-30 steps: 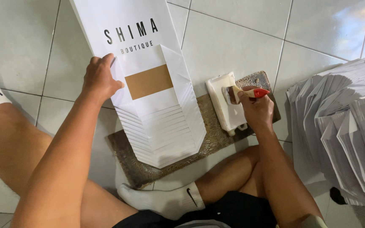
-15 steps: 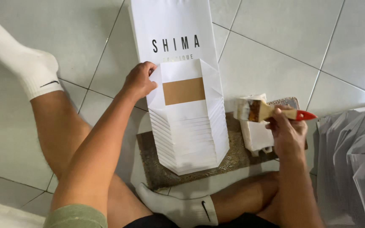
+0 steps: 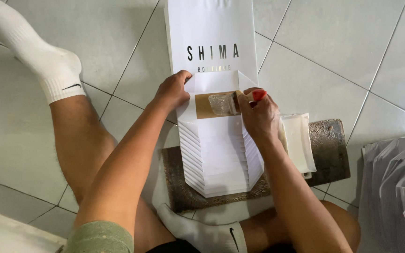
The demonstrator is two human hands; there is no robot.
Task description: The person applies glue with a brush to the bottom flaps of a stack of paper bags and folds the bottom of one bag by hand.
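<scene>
Both forearms bare, no watch or rings visible on the hands: left hand (image 3: pixel 172 91), right hand (image 3: pixel 258 117). Olive-green short sleeve (image 3: pixel 100 238) at lower left of the frame. White crew socks, each with a small dark logo: one upper left (image 3: pixel 48 61), one bottom centre (image 3: pixel 202 232). Dark shorts (image 3: pixel 174 246) at bottom edge. Legs bare.

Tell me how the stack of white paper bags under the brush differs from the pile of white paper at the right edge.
The fanned stack of flat white paper bags lies on the brown board, neatly stepped; the loose pile of white paper sits on the tiled floor, bulkier and uneven. The left hand presses the stack and the right hand holds a red-tipped paintbrush on it; neither hand touches the pile. Both are white paper.
</scene>
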